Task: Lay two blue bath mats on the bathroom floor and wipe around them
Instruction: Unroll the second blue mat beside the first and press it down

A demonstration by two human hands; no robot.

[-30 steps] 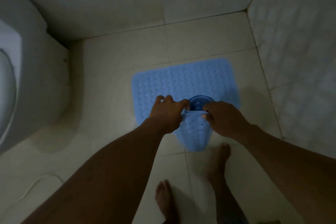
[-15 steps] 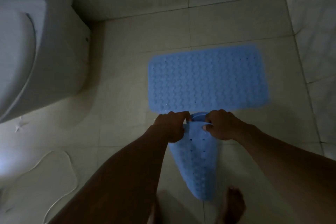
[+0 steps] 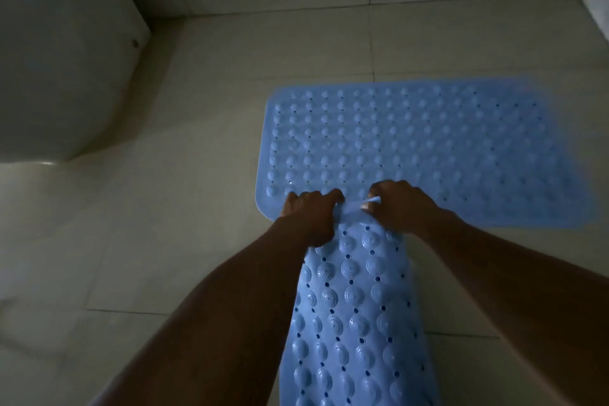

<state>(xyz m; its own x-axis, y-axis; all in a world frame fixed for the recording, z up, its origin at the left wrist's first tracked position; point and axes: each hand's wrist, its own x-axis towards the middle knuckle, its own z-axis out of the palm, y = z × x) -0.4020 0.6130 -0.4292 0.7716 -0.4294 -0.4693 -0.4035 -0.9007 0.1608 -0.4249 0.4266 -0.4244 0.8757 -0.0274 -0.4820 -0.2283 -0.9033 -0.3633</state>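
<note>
Head view, dim light. Second blue bath mat (image 3: 352,316), gripped at its far short edge by both hands, hangs or slopes toward the camera between the forearms; its surface shows rows of domed, ringed bumps and small round holes. No brand, label or writing can be read on it. Left hand (image 3: 311,219) and right hand (image 3: 400,206) are closed into fists, fingers curled tight around the bunched mat edge. That edge meets the near long side of the first blue bath mat (image 3: 428,148), which lies flat on the pale tiled floor (image 3: 197,208). White toilet base (image 3: 62,76) stands at left, well apart from both mats.
</note>
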